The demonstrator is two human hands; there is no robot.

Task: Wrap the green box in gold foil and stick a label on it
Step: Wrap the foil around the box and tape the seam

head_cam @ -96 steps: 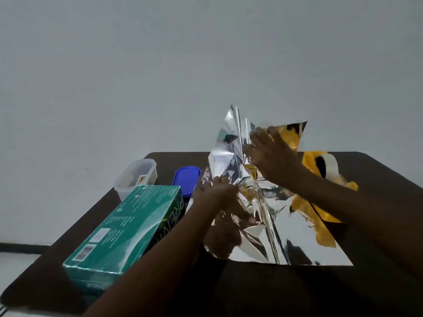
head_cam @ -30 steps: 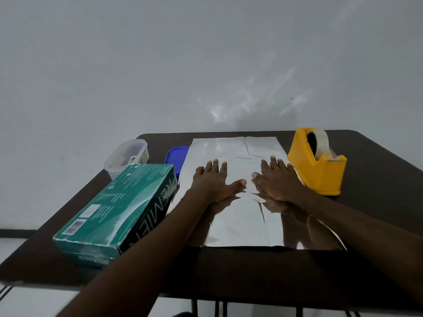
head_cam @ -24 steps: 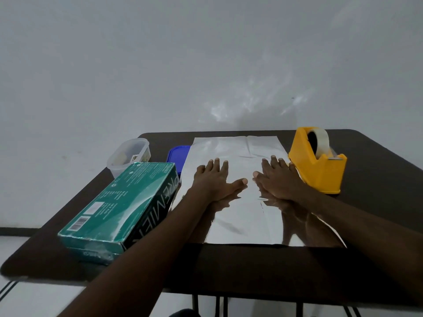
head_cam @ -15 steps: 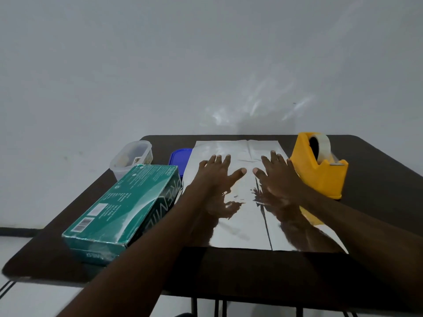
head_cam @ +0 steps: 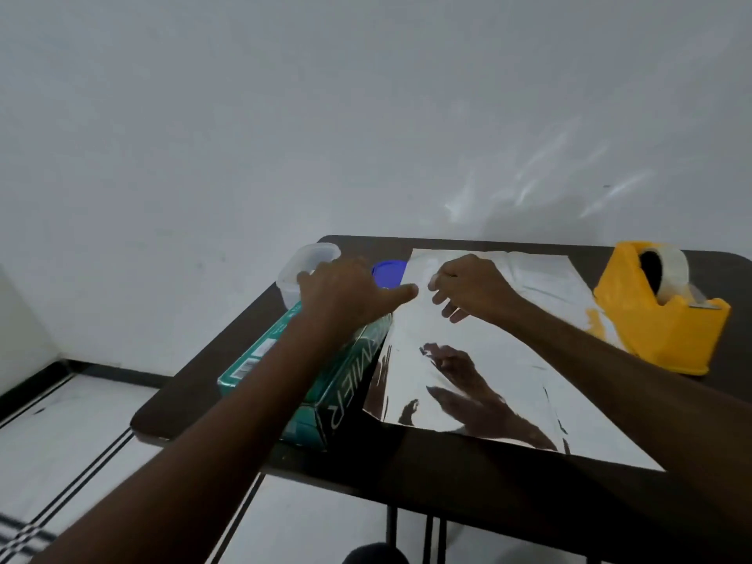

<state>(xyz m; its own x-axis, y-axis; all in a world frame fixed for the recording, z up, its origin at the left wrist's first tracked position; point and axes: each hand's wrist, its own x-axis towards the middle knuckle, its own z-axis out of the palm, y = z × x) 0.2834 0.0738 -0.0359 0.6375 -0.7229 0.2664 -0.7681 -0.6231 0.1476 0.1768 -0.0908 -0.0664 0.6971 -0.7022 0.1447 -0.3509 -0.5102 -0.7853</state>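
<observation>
A green box [head_cam: 313,380] with partly readable white lettering "MIER" lies at the table's [head_cam: 468,478] near left, beside the spread foil sheet [head_cam: 488,360]. The left hand [head_cam: 346,295] reaches over its far end, fingers relaxed; whether it touches is unclear. The right hand [head_cam: 472,287] hovers over the foil, loosely curled, holding nothing.

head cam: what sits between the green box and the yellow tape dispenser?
In the head view, the foil sheet lies flat on the table between the green box and the tape dispenser. The right hand hovers over its far part.
</observation>
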